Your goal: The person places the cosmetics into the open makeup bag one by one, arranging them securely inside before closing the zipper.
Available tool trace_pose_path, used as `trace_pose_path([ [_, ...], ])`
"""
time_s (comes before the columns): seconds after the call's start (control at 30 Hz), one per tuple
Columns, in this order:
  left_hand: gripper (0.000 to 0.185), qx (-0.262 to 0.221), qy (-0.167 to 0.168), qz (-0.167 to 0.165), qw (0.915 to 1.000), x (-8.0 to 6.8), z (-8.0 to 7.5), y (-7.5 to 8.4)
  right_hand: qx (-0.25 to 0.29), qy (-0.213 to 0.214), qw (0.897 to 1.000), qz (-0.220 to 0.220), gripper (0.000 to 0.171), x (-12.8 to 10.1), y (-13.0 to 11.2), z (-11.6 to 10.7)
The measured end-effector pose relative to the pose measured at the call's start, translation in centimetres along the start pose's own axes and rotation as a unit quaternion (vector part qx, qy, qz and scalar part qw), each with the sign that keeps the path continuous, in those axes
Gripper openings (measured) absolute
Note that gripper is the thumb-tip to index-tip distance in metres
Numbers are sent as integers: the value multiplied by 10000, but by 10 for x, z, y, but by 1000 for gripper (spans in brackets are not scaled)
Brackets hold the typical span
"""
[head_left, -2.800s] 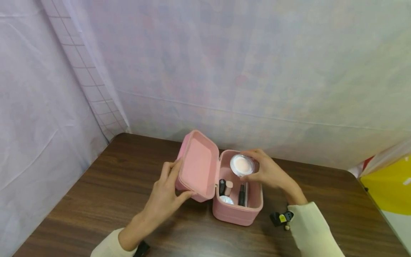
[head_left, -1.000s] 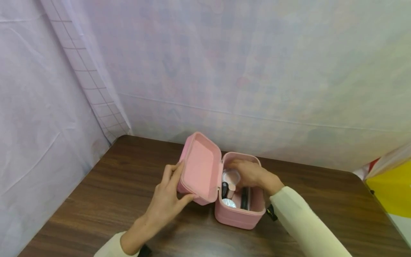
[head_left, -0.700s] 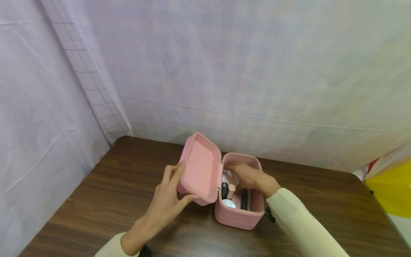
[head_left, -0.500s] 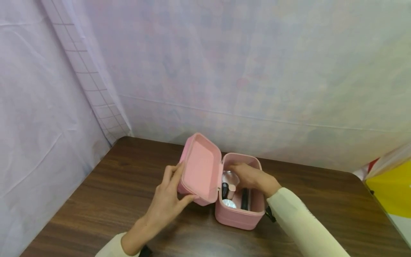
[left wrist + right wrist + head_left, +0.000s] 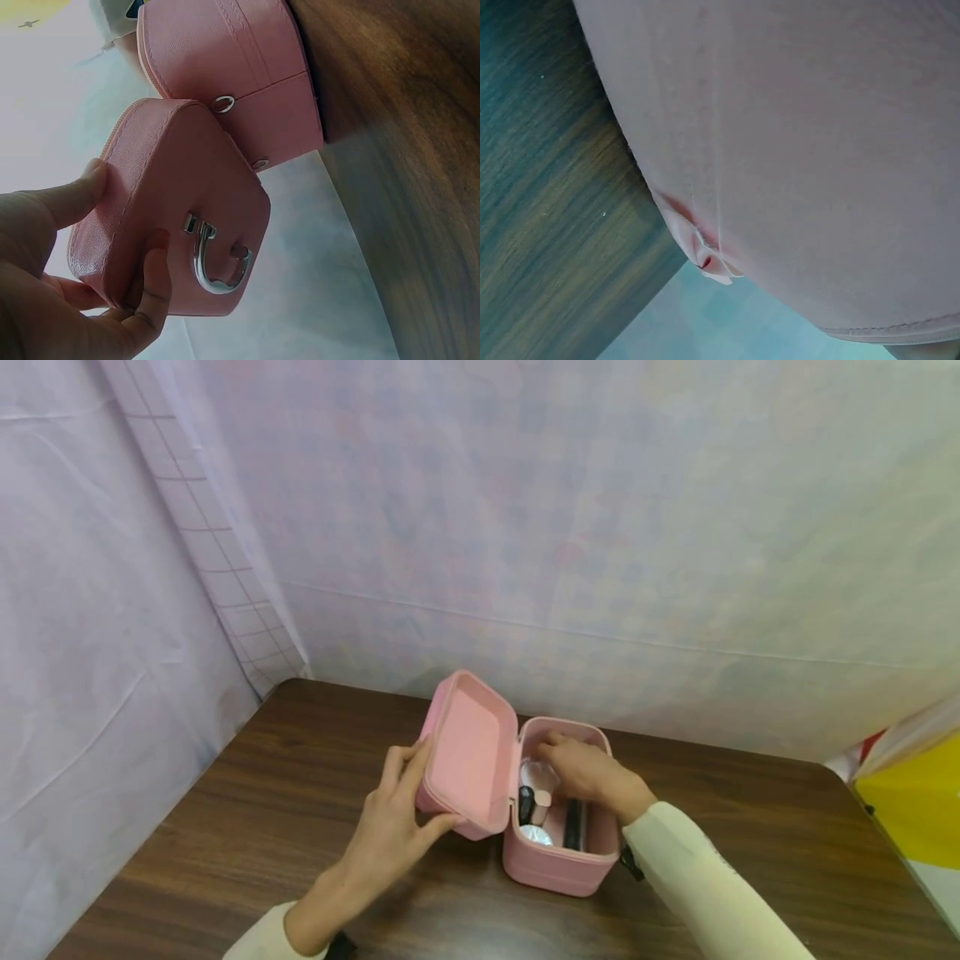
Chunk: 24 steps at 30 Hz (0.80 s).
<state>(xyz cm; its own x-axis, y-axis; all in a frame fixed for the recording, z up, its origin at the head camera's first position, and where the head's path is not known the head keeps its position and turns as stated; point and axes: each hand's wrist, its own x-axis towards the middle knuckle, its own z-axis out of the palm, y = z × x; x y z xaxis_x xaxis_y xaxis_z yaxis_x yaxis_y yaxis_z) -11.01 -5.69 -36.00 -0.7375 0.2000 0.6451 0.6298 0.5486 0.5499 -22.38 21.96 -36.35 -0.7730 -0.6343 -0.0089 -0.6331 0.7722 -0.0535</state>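
Observation:
A pink cosmetic case (image 5: 558, 870) stands with its lid (image 5: 468, 756) swung out to the left. My left hand (image 5: 390, 822) grips the lid's edge. In the left wrist view, thumb and fingers pinch the lid (image 5: 180, 202) beside its silver handle (image 5: 214, 277). My right hand (image 5: 585, 768) is inside the case near the back wall, bent fingers beside a round compact (image 5: 537, 774). The case wall hides most of it in the right wrist view. A black item (image 5: 526, 806), a pale pink bottle (image 5: 540, 808), a white round item (image 5: 536, 835) and a black tube (image 5: 573, 825) lie inside.
The case stands on a dark wood-grain table (image 5: 262, 802), close to its back edge. A pale curtain (image 5: 562, 527) hangs behind. A yellow object (image 5: 911, 802) is at the far right.
The right hand has lowered the round compact into the case's back left corner. Just now that hand has risen slightly while the compact stayed put. The left hand keeps holding the lid.

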Motion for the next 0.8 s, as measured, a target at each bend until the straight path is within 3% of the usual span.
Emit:
trace_pose_path([
  [0.2,96,-6,1,-9,10000,0,0,0,-34,31,9998,217,51,-1,-2,-3],
  [0.4,96,9,-13,-34,10000,0,-1,1,702,307,9971,31,42,-9,0,-25],
  [0.57,96,5,7,-41,10000,0,-2,1,1044,928,9901,-131,32,-31,6,-48],
  [0.67,95,57,18,-64,10000,0,-2,1,1038,1417,9843,-181,35,-49,6,-55],
  [0.8,96,120,32,-60,9999,1,-2,1,1060,2251,9685,-97,42,-75,5,-58],
])
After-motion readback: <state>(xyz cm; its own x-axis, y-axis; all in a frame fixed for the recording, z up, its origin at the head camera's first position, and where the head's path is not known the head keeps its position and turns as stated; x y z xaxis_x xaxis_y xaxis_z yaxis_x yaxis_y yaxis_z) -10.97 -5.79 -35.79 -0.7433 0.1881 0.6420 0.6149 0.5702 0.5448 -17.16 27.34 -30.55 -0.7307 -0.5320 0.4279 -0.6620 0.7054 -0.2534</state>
